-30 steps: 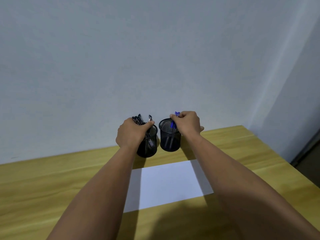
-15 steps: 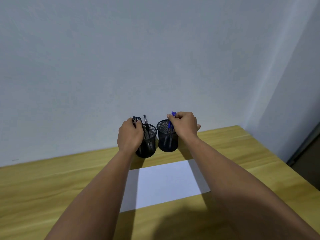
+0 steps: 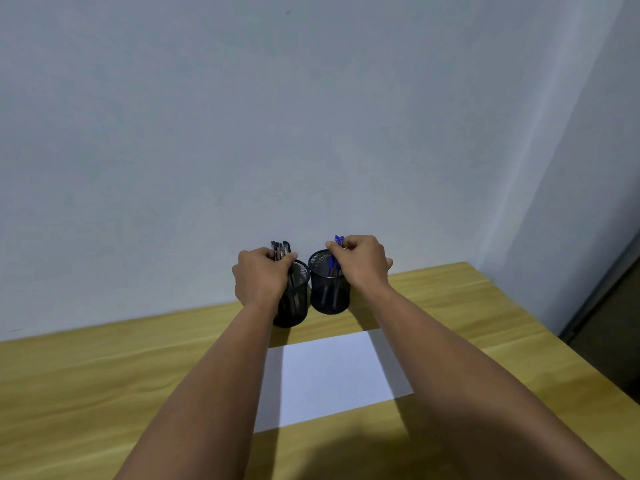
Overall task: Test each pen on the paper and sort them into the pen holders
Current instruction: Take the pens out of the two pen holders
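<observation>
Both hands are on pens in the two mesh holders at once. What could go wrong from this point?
1. The left hand grips a whole bundle of black pens; lifting them together could drag or tip the left holder.
2. The right hand pinches the blue pens above the right holder; the holders stand close and may knock together.
3. Loose pens could roll off the table.
</observation>
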Available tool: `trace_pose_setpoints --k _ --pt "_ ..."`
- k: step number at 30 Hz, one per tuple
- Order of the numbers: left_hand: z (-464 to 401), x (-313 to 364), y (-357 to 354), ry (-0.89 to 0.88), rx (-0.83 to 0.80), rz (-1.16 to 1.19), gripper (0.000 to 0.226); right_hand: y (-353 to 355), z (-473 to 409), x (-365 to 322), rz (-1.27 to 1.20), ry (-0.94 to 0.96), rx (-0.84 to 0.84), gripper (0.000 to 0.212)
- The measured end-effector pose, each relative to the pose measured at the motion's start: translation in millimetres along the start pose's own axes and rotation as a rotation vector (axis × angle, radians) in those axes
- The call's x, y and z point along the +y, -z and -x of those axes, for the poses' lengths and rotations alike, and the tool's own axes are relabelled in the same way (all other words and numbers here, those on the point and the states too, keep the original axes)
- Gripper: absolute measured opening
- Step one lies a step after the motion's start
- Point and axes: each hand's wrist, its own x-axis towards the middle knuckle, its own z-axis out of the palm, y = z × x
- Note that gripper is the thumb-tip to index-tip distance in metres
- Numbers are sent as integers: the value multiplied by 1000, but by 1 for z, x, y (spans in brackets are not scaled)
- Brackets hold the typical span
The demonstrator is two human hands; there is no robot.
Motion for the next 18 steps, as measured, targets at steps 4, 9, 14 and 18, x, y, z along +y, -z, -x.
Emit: trace_pose_setpoints --k 4,9,14,18 --pt "-1 -4 -2 11 -12 64 46 1 0 1 -7 1 2 45" --pt "3 -5 -2 41 -23 140 35 2 1 0 7 2 -1 47" --pt "6 -4 -3 18 -56 10 46 4 2 0 5 -6 -5 46" --pt "9 -2 1 0 -57 -34 47 5 5 -2 10 -8 -9 49"
